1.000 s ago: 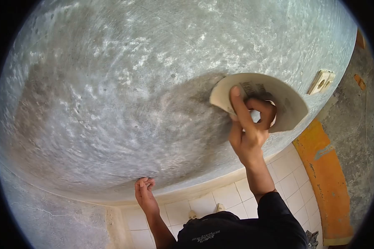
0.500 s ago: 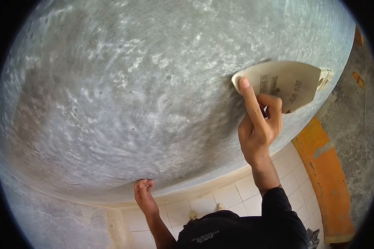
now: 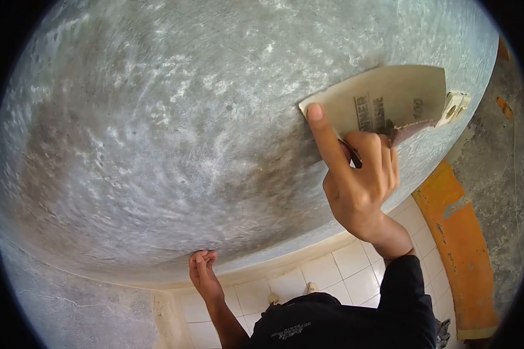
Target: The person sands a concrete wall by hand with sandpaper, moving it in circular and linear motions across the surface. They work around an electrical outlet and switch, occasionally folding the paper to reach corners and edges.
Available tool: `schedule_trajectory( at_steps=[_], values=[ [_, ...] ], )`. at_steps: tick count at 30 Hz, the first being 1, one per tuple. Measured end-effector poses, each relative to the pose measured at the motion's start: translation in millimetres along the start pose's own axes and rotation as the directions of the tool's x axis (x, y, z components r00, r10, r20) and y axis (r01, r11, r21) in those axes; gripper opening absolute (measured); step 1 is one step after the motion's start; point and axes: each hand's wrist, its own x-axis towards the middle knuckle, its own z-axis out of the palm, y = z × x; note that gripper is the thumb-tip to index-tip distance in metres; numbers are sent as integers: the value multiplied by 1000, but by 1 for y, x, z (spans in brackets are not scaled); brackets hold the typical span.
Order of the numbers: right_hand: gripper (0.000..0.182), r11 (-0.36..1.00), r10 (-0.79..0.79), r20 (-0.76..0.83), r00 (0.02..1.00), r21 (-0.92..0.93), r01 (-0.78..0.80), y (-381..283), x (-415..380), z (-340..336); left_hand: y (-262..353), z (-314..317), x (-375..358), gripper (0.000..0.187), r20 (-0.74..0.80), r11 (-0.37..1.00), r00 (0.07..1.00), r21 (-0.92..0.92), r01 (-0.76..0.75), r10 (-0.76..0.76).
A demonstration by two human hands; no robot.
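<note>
A beige sheet of sandpaper [image 3: 399,96], printed with dark lettering on its back, lies against the mottled grey-green wall [image 3: 174,128]. My right hand [image 3: 361,180] holds it by the lower edge, index finger stretched over its left corner and the other fingers curled; a brownish underside shows where the lower edge folds. Low on the wall, my left hand [image 3: 205,276] has its fingers bent and drawn together near the surface. Whether anything is between those fingertips is hidden.
A white socket [image 3: 453,109] is fixed to the wall just right of the sheet. White floor tiles [image 3: 355,264] lie below. At the right are an orange painted band [image 3: 463,250] and rough grey concrete [image 3: 483,168].
My right hand has shifted slightly left, and the sheet's left corner with it. More of the sheet's folded underside shows beside the socket. My left hand has hardly moved.
</note>
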Motion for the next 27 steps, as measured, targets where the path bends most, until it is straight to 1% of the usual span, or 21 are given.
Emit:
schedule_trajectory(
  at_steps=[3, 6, 9, 12, 15, 16, 19, 20, 23, 24, 27],
  values=[
    [64, 999, -21, 32, 999, -26, 22, -2, -4, -2, -1, -1, 0, 22, -7, 1000, 1000, -6, 7, -7],
    [67, 995, -59, 30, 998, -78, 61, -4, 9, -6, -2, 0, 0, 22, -20, 1000, 1000, 8, 3, -3],
    [72, 973, -176, 10, 984, -149, 175, 3, 1, -2, -1, 1, -1, 22, -6, 1000, 1000, 4, -4, 4],
    [73, 975, -164, 45, 985, -141, 169, 4, 2, -6, 2, 2, -2, 22, 0, 1000, 1000, 13, 7, -7],
    [72, 962, -187, 1, 982, -204, 184, 7, 18, -3, 3, 1, -2, 22, 14, 1000, 1000, 20, 9, -9],
    [70, 951, -183, 52, 982, -246, 190, 1, 20, -8, 4, 1, -2, 23, 19, 1000, 1000, 19, 19, -19],
    [68, 936, -185, 94, 978, -287, 205, -4, 3, -9, 6, -3, -1, 23, 36, 999, 999, 20, 33, -34],
    [68, 944, -171, 123, 978, -264, 198, -4, 2, -11, 6, -3, 0, 23, 42, 999, 999, 17, 30, -31],
    [68, 953, -143, 106, 984, -255, 166, -8, 10, -12, 5, -5, 0, 24, 68, 999, 997, 13, 32, -33],
    [68, 952, -155, 72, 985, -255, 169, -8, 16, -10, 5, -7, 2, 24, 83, 999, 996, 17, 33, -34],
    [67, 948, -136, 94, 986, -278, 157, -16, 9, -11, 5, -10, 4, 24, 107, 999, 994, 9, 36, -37]
  ],
)
